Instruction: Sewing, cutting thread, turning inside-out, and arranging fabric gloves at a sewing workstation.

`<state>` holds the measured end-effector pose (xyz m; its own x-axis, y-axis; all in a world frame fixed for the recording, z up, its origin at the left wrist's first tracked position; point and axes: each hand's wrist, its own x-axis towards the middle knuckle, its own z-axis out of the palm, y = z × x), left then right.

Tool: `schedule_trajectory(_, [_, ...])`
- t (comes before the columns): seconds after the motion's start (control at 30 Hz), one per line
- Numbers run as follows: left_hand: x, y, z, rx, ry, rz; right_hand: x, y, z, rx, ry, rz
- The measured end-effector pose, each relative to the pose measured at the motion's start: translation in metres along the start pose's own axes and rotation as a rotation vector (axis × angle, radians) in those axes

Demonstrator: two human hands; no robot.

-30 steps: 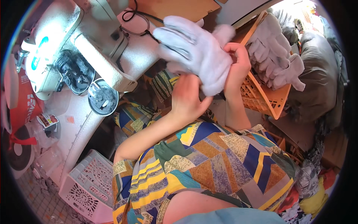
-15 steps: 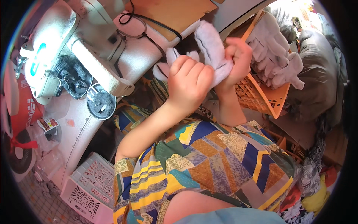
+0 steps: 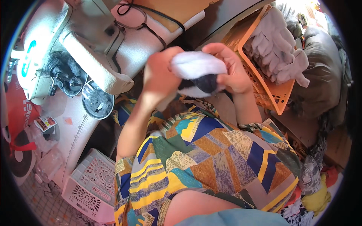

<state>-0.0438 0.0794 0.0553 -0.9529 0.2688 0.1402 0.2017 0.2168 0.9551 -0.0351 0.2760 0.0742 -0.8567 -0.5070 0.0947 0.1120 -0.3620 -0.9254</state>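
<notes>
Between my hands, above my lap, is a fuzzy white glove (image 3: 198,64), with dark fabric showing in its lower right part. My left hand (image 3: 160,71), somewhat blurred, is closed round the glove's left end. My right hand (image 3: 234,69) holds its right end, thumb by the dark fabric and bent fingers over the top. The full shape of the glove is hidden by my hands. To the right, similar white gloves (image 3: 271,41) lie piled over an orange plastic basket (image 3: 247,64).
A pale sewing machine (image 3: 102,64) with lint-covered dark parts stands on the white table (image 3: 77,124) at the left. A black cord (image 3: 158,15) lies at the back. A pink openwork basket (image 3: 85,196) sits lower left. Dark stuffed bags (image 3: 318,75) and coloured cloth (image 3: 316,194) are at the right.
The glove has come lower and turned; its finger-like parts with dark seams no longer show, and dark fabric does. My left hand moved left, and my right hand now grips the right end.
</notes>
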Motion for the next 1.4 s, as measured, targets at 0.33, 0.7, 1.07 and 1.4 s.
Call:
schedule_trajectory(0.33, [-0.016,0.004,0.005,-1.011,-0.142,-0.370,0.008,0.004,0.005,0.480,0.168,0.122])
schedule_trajectory(0.7, [-0.031,0.008,0.003,-1.188,-0.145,-0.398,0.014,-0.002,0.011,0.406,0.034,0.121])
schedule_trajectory(1.07, [-0.020,0.003,-0.005,-0.561,0.016,-0.135,0.000,-0.007,0.001,0.171,-0.126,0.029])
schedule_trajectory(1.4, [-0.033,0.015,0.002,-0.796,-0.035,-0.241,0.005,0.001,-0.006,0.367,-0.112,0.024])
